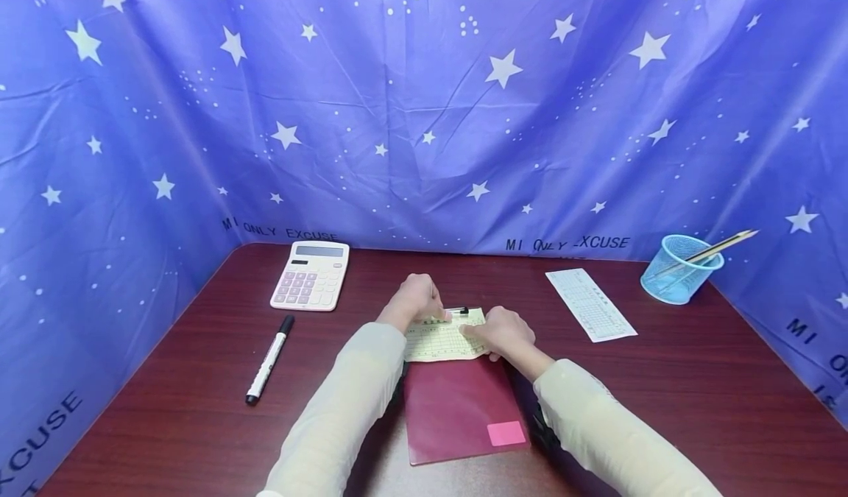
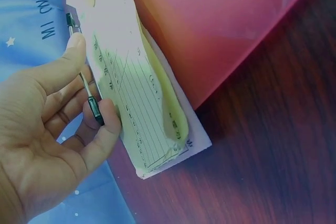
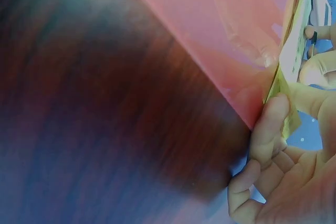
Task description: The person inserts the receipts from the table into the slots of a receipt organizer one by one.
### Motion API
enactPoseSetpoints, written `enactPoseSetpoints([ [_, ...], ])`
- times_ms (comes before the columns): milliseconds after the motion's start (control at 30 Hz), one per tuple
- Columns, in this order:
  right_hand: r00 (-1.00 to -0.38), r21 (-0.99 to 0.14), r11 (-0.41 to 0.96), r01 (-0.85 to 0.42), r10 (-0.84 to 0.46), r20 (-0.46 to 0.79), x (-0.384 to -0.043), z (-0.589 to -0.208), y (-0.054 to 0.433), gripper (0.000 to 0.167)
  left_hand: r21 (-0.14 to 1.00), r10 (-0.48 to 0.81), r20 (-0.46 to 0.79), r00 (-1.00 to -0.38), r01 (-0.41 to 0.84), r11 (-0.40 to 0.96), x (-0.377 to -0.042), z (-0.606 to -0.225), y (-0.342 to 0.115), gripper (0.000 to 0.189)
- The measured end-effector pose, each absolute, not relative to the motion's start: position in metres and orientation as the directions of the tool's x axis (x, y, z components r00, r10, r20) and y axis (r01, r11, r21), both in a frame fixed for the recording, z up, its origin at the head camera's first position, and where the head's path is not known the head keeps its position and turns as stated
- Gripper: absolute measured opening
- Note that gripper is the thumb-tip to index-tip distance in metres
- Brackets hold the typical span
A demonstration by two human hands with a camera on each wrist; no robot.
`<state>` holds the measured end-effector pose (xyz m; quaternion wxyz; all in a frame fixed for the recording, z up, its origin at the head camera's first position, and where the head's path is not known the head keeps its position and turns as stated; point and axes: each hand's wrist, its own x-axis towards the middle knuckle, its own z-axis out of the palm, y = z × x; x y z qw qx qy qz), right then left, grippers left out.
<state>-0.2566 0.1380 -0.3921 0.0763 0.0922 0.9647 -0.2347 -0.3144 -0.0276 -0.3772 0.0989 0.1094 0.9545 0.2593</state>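
Observation:
A maroon folder (image 1: 457, 401) lies on the table in front of me, a pink label near its lower right corner. Across its far end is a stack of pale yellow printed slips (image 1: 440, 344) with ruled lines. My left hand (image 1: 419, 298) is at the stack's far edge, thumb and fingers curled about a thin metal clip bar with black ends (image 2: 94, 109). At the stack's right end, my right hand (image 1: 505, 333) pinches the slips between thumb and index finger (image 3: 275, 116). In the left wrist view the slips' near edge curls up.
To the left are a calculator (image 1: 310, 276) and a white marker (image 1: 270, 361) with a black cap. On the right lie a printed paper slip (image 1: 591, 304) and a blue mesh pen holder (image 1: 676, 280) with pencils. A blue star-patterned curtain (image 1: 424, 114) hangs behind the table.

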Motion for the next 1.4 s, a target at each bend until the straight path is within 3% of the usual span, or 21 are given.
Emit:
enactPoseSetpoints([
  [800, -0.962, -0.421, 0.875, 0.240, 0.155, -0.225, -0.258, -0.391, 0.134, 0.048, 0.497, 0.257, -0.089, -0.962, 0.181, 0.849, -0.314, -0.384, -0.027, 0.022],
  [967, -0.965, -0.472, 0.850, 0.234, 0.142, -0.221, -0.256, -0.392, 0.139, 0.045, 0.508, 0.269, -0.072, -0.960, 0.197, 0.838, -0.311, -0.385, -0.027, 0.028],
  [1167, -0.986, -0.605, 0.788, 0.116, 0.019, -0.164, -0.252, -0.388, 0.154, 0.034, 0.497, 0.269, -0.030, -0.963, 0.219, 0.840, -0.308, -0.384, -0.026, 0.024],
  [1400, -0.987, -0.583, 0.803, -0.123, -0.161, -0.013, -0.242, -0.379, 0.184, 0.021, 0.488, 0.260, -0.041, -0.965, 0.208, 0.848, -0.309, -0.384, -0.026, 0.025],
])
